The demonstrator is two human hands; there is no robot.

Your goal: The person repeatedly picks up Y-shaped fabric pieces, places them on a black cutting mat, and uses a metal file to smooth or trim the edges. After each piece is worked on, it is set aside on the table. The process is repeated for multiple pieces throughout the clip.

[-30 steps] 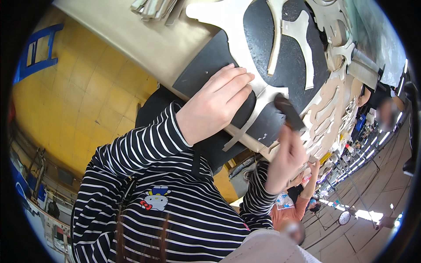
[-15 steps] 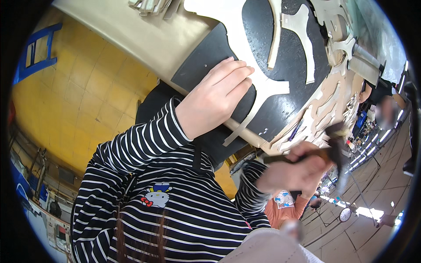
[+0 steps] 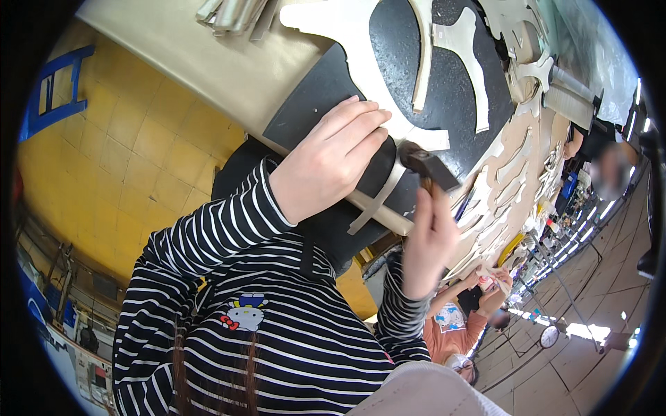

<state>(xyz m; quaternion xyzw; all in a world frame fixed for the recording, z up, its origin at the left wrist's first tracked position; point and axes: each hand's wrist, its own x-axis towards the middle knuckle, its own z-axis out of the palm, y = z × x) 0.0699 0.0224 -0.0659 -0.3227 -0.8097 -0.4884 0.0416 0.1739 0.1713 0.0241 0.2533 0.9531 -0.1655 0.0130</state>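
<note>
I see the left hand [image 3: 326, 163] flat, fingers spread, pressing a pale cut leather piece [image 3: 361, 62] onto the black pad [image 3: 444, 90] on the desk [image 3: 208, 62]. At its 4 o'clock, the right hand [image 3: 427, 243] is closed round a hammer [image 3: 427, 166], whose head rests on the piece's strip end.

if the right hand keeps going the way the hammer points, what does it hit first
Most likely the pale cut-out piece on the black mat, just beside the left hand's fingertips. The right hand aims the hammer there, though depth is unclear.
</note>
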